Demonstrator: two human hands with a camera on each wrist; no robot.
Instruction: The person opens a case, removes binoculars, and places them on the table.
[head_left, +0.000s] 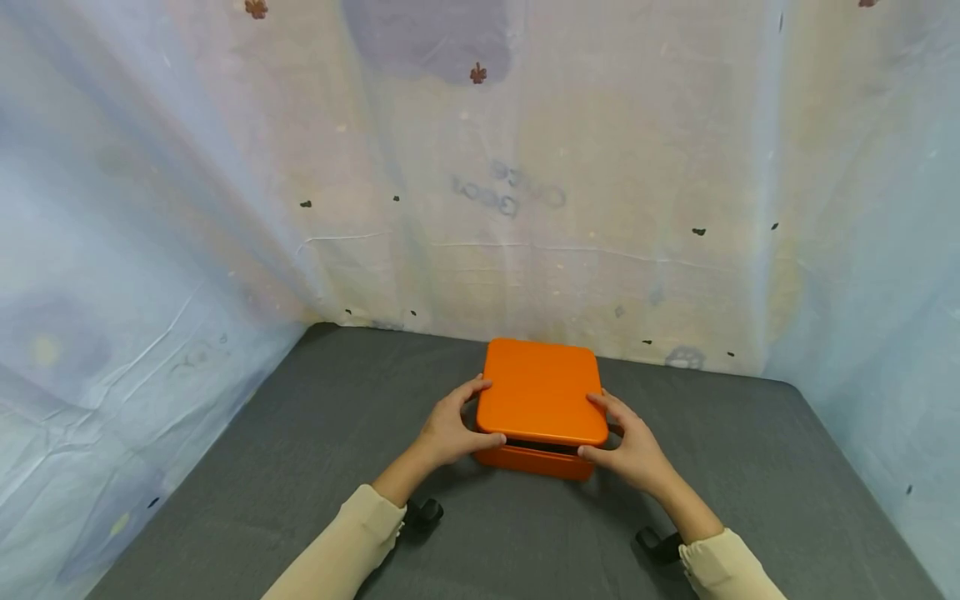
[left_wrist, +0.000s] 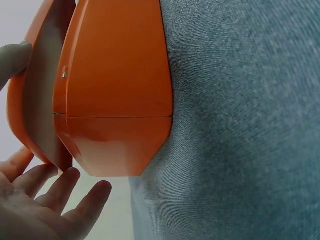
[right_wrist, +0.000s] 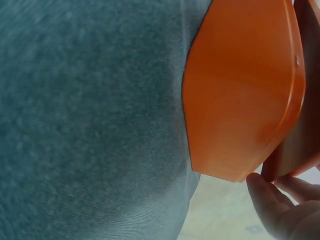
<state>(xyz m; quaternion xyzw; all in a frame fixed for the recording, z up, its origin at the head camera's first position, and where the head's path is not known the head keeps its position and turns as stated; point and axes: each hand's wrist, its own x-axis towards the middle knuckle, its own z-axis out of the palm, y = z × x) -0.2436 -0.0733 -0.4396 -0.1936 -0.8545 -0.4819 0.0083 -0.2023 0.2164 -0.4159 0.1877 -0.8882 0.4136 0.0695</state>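
Observation:
An orange square box rests on the grey surface with its orange lid over it. The lid's near edge stands raised, leaving a dark gap at the front. At the lid's left side my left hand grips it, thumb by the near corner. My right hand holds the opposite side, its thumb at the near right corner. In the left wrist view the lid tilts away from the box wall, showing its pale inside. The right wrist view shows fingertips right at the lid's far corner.
A grey cloth-covered table lies under the box. Behind it hangs a pale patterned sheet, and similar sheeting closes off both sides. Black wrist-worn devices show below each forearm.

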